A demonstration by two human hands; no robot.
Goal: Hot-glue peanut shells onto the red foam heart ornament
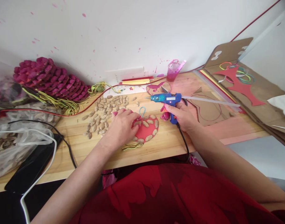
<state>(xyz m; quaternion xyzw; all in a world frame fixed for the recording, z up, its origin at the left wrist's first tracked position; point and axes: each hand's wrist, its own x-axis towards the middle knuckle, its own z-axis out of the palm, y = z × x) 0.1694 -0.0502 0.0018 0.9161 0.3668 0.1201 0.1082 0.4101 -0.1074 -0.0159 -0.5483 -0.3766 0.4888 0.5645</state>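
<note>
The right hand [183,116] has its grip around the handle of a blue plastic hot-glue gun [165,98] above the wooden surface [168,140]. Its metal nozzle [147,98] points to the view's left, long axis running side to side; a translucent glue stick [210,101] trails behind. The left hand [122,127] is at a flat red disc [143,132] rimmed with ridged tan peanuts [154,132]; whether that grip pinches one, I cannot tell.

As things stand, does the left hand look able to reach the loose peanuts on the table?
Likely yes: the left hand is close beside the loose peanuts, with nothing visible between; the glue gun, in the right hand, is farther right.
</note>
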